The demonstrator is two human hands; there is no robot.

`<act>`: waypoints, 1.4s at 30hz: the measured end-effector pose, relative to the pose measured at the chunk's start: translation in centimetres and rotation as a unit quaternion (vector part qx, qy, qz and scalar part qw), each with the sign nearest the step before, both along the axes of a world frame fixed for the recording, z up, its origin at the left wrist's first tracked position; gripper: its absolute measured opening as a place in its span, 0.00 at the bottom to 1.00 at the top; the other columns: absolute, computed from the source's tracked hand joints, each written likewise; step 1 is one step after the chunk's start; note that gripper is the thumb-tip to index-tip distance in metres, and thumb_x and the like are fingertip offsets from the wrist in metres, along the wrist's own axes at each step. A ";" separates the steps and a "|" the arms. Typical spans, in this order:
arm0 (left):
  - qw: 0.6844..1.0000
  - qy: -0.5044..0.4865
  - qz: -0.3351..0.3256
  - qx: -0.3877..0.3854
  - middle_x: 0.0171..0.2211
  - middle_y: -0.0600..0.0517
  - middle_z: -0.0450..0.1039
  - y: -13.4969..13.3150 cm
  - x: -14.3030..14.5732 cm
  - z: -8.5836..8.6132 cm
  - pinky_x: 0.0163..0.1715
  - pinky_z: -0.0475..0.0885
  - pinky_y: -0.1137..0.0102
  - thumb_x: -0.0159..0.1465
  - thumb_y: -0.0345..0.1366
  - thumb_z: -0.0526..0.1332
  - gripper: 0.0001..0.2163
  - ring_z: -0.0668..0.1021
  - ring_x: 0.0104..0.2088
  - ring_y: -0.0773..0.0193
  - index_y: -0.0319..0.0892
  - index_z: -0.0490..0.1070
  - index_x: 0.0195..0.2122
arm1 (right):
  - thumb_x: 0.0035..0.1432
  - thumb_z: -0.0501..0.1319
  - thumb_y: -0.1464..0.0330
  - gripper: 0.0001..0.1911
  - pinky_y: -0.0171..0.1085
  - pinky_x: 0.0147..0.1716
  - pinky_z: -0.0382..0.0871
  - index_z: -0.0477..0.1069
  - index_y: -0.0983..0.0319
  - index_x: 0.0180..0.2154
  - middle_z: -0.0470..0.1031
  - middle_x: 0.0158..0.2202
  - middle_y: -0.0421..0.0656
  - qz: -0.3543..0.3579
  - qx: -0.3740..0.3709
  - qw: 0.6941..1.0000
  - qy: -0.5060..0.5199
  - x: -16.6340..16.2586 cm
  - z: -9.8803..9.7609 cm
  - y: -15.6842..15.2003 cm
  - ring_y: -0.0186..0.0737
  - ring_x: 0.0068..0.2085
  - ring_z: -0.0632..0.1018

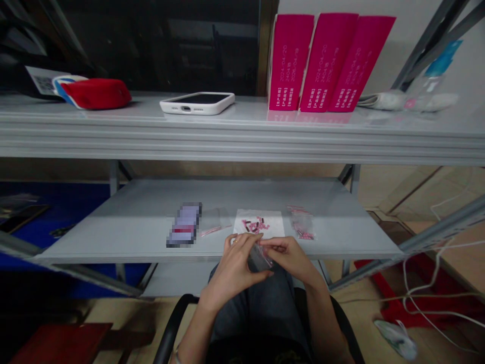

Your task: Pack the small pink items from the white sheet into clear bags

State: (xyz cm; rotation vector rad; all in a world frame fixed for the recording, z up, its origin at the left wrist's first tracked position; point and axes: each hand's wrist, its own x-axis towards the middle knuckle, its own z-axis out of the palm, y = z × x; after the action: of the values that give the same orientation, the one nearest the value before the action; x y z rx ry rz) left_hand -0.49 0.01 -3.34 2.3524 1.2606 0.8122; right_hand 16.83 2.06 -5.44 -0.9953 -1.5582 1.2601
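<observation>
My left hand (237, 260) is curved around a small clear zip bag (260, 259) at the shelf's front edge, its thumb and fingers on either side. On the bag's right, my right hand (286, 255) pinches its edge with closed fingertips. What the bag holds is hard to make out. Just beyond my hands lies a white paper sheet (276, 218) with several small pink pieces (264, 226) and dark pieces (248, 222) scattered on it. Right of the paper rests another clear zip bag (302, 222) with pink and dark pieces at its bottom.
Left of the paper are a flat clear zip bag (212, 220) and a phone (184, 225) with a blurred screen. The raised shelf (242, 139) carries a white-cased phone (197, 103), a red pouch (96, 94), pink boxes (326, 63) and a spray bottle (432, 83). Cables (413, 288) hang at right.
</observation>
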 end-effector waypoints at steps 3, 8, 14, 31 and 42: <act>0.999 -0.044 0.014 -0.025 0.50 0.47 0.67 -0.2 0.1 0.0 0.53 0.59 0.53 0.49 0.39 0.68 0.31 0.67 0.51 0.51 0.48 0.60 0.55 | 0.55 0.59 0.69 0.10 0.40 0.38 0.70 0.78 0.55 0.37 0.79 0.34 0.41 0.002 0.041 0.999 -0.011 0.4 0.5 -0.1 0.38 0.36 0.76; 0.992 -0.102 -0.014 -0.071 0.46 0.48 0.65 -0.1 0.4 0.0 0.48 0.65 0.59 0.51 0.38 0.67 0.28 0.69 0.49 0.54 0.47 0.61 0.53 | 0.56 0.59 0.67 0.11 0.38 0.36 0.69 0.77 0.55 0.40 0.77 0.33 0.40 0.048 0.046 0.998 -0.021 0.8 0.8 -0.4 0.37 0.35 0.75; 0.999 -0.023 0.013 -0.040 0.47 0.47 0.65 0.1 0.4 -0.2 0.46 0.64 0.57 0.50 0.35 0.66 0.29 0.69 0.48 0.52 0.47 0.61 0.54 | 0.48 0.66 0.69 0.18 0.32 0.24 0.63 0.74 0.55 0.45 0.76 0.30 0.38 0.047 0.003 0.998 -0.036 0.5 0.4 -0.5 0.32 0.26 0.69; 0.997 -0.068 0.028 -0.035 0.48 0.48 0.69 1.5 -1.3 -1.2 0.49 0.62 0.57 0.47 0.43 0.70 0.27 0.70 0.50 0.52 0.47 0.66 0.48 | 0.54 0.63 0.63 0.11 0.38 0.37 0.66 0.76 0.57 0.39 0.76 0.38 0.43 -0.015 0.075 0.994 -0.081 1.4 -1.2 1.8 0.39 0.37 0.74; 0.922 -0.340 -0.031 -0.183 0.45 0.44 0.73 4.0 -2.4 -5.4 0.52 0.63 0.60 0.54 0.45 0.65 0.19 0.73 0.48 0.53 0.40 0.72 0.44 | 0.56 0.58 0.67 0.12 0.46 0.47 0.59 0.76 0.55 0.42 0.71 0.45 0.49 -0.257 0.163 0.883 -0.358 1.0 -7.4 6.6 0.50 0.48 0.68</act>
State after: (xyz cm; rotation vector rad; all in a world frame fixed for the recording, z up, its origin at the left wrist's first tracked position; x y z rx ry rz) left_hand -2.90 3.97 -8.75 1.5890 0.9228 1.1247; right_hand 17.80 8.64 -12.81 -1.6118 -1.7791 0.2329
